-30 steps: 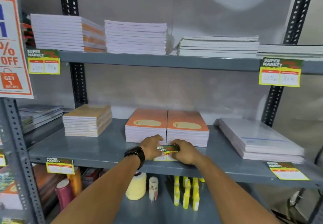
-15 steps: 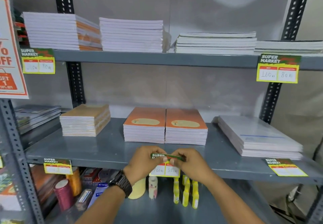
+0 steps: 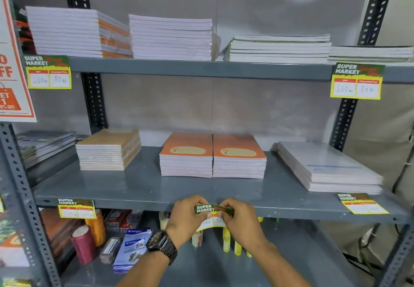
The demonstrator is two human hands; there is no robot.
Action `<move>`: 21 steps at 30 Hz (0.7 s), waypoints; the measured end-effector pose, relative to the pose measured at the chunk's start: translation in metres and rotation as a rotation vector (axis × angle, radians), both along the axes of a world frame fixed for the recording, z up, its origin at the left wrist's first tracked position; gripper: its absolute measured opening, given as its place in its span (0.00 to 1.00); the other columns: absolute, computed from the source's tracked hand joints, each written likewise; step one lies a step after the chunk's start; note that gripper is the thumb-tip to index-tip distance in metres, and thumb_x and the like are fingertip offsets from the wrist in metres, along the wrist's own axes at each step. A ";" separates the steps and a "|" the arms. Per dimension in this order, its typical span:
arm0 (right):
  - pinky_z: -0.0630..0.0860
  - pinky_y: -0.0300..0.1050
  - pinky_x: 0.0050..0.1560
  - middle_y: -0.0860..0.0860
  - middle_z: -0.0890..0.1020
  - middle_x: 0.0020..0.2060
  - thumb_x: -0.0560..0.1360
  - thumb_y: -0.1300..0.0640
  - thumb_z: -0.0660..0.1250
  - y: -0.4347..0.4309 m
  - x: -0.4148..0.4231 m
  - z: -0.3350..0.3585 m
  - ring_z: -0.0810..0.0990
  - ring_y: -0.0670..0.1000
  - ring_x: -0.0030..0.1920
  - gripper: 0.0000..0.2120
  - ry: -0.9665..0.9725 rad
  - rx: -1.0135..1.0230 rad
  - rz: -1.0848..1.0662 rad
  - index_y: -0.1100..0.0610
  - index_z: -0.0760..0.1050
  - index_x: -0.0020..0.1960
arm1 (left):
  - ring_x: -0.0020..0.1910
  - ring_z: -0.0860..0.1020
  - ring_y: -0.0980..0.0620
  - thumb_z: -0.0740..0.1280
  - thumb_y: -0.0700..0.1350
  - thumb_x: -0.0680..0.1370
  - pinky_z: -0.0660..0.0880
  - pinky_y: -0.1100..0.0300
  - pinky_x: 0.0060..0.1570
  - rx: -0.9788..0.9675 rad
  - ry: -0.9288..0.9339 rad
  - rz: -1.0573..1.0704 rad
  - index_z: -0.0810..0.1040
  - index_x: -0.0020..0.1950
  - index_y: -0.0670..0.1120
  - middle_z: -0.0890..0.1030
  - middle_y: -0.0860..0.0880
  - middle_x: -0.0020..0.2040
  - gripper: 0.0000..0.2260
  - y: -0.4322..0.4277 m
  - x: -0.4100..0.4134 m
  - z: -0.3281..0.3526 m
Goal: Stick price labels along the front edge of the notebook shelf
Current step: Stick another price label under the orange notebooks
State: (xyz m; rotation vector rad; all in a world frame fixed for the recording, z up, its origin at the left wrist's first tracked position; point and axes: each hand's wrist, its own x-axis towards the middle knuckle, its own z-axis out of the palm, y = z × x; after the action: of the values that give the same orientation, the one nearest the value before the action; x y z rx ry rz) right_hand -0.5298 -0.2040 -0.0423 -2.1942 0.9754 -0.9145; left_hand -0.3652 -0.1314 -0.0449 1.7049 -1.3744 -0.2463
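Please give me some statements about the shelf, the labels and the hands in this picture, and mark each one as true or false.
1. Both hands hold one price label at the front edge of the middle shelf. True.
2. The left hand wears a dark wristwatch. True.
3. The two orange notebook stacks stand far apart. False: they sit side by side, touching.
4. The upper shelf has no labels. False: one label hangs at each end.
5. The right hand is resting on the notebooks. False: it pinches the label below them.
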 end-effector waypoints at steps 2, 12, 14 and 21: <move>0.76 0.37 0.38 0.44 0.83 0.33 0.71 0.59 0.71 0.001 0.003 -0.002 0.79 0.44 0.36 0.06 0.012 -0.013 -0.039 0.48 0.79 0.41 | 0.32 0.78 0.61 0.77 0.44 0.67 0.73 0.65 0.32 -0.007 -0.037 0.035 0.79 0.39 0.53 0.82 0.57 0.32 0.08 -0.002 -0.001 -0.002; 0.79 0.45 0.39 0.46 0.84 0.33 0.70 0.58 0.71 0.007 0.010 -0.005 0.80 0.46 0.35 0.02 0.012 -0.026 -0.154 0.52 0.81 0.40 | 0.34 0.76 0.61 0.75 0.46 0.69 0.68 0.72 0.30 0.007 -0.136 0.085 0.73 0.43 0.55 0.79 0.60 0.34 0.12 -0.006 0.000 -0.011; 0.79 0.46 0.40 0.47 0.84 0.34 0.70 0.59 0.71 0.008 0.012 -0.005 0.81 0.47 0.35 0.02 0.019 -0.032 -0.170 0.53 0.81 0.41 | 0.34 0.76 0.59 0.74 0.46 0.70 0.69 0.69 0.31 0.010 -0.171 0.088 0.72 0.43 0.55 0.79 0.58 0.35 0.11 -0.007 0.000 -0.012; 0.78 0.48 0.39 0.47 0.81 0.38 0.70 0.58 0.70 0.004 0.013 -0.003 0.79 0.50 0.38 0.04 0.076 -0.108 -0.228 0.51 0.76 0.40 | 0.40 0.76 0.52 0.71 0.57 0.70 0.73 0.57 0.32 0.047 -0.472 0.194 0.65 0.46 0.58 0.75 0.58 0.44 0.15 -0.007 0.003 -0.008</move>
State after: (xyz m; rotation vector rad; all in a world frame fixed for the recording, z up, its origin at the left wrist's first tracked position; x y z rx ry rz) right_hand -0.5165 -0.2001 -0.0456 -2.2535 1.2596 -1.0137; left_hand -0.3617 -0.1382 -0.0530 2.0025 -1.5263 0.2521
